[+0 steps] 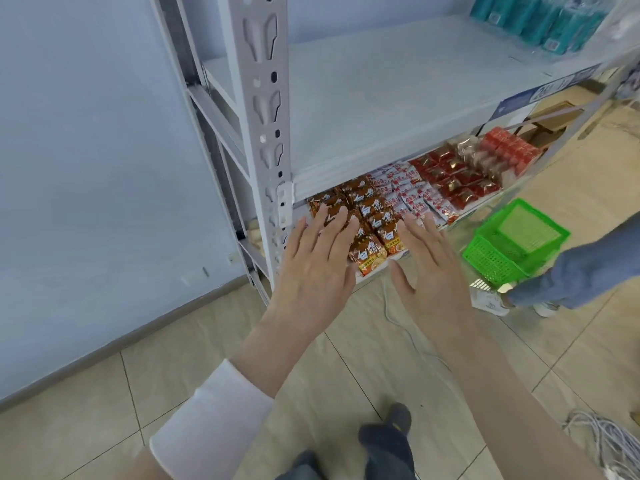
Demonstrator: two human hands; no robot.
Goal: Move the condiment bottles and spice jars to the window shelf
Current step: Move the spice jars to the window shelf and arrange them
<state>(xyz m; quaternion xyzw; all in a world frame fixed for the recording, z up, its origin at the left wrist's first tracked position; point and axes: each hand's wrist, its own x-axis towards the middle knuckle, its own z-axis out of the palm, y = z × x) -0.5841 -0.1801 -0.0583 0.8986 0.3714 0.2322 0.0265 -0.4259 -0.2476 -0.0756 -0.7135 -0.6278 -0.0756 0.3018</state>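
Observation:
No condiment bottle or spice jar shows in the head view. My left hand (pixel 317 263) and my right hand (pixel 427 268) are stretched out side by side, palms down, fingers spread, holding nothing. They hover in front of the lower shelf of a white metal rack (pixel 263 109), just over brown snack packets (pixel 367 216). The middle shelf board (pixel 398 91) above them is bare over most of its width.
Red and white packets (pixel 412 192) and red packets (pixel 457 181) fill the lower shelf to the right. Teal packages (pixel 540 19) sit at the shelf's far right. A green plastic basket (pixel 516 240) stands on the floor beside another person's leg (pixel 581 275). Cables (pixel 602 441) lie at the lower right.

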